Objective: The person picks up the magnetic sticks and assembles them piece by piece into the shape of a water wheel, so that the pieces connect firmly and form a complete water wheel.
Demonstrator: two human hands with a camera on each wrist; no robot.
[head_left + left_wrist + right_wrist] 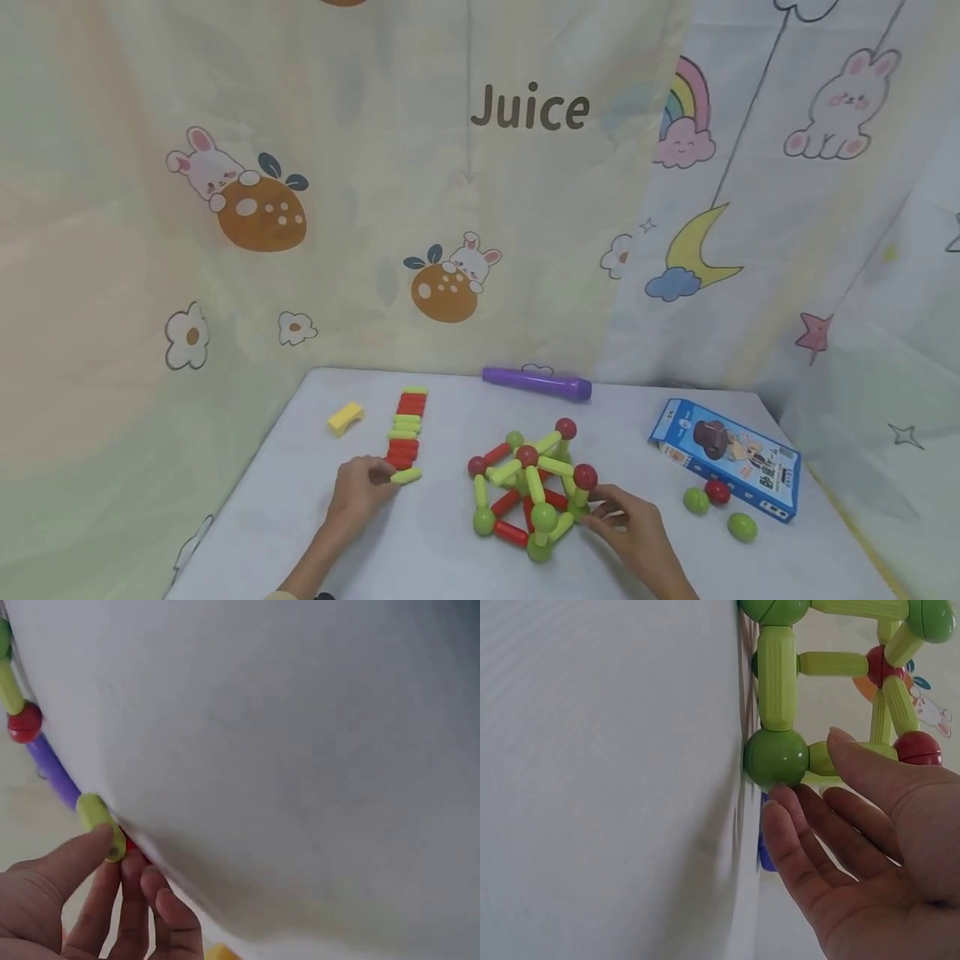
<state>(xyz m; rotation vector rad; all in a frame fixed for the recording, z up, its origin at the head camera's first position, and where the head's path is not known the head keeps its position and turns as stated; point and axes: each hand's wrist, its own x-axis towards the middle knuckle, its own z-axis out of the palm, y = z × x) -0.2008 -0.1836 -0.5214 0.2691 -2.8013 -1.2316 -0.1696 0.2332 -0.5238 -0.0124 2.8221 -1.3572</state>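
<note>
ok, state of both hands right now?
Left hand: holding a yellow-green rod, pinched by thumb and fingers.
Right hand: fingers loosely curved at a green ball on the ball-and-rod structure; can't tell whether it grips.

The head view was evenly lit, with faint shadows on the table (457, 417). Both wrist views were dimmer: the left one soft and darkened at its upper right corner, the right one showing diffuse shadow and a small glint on a green ball (776, 758).
</note>
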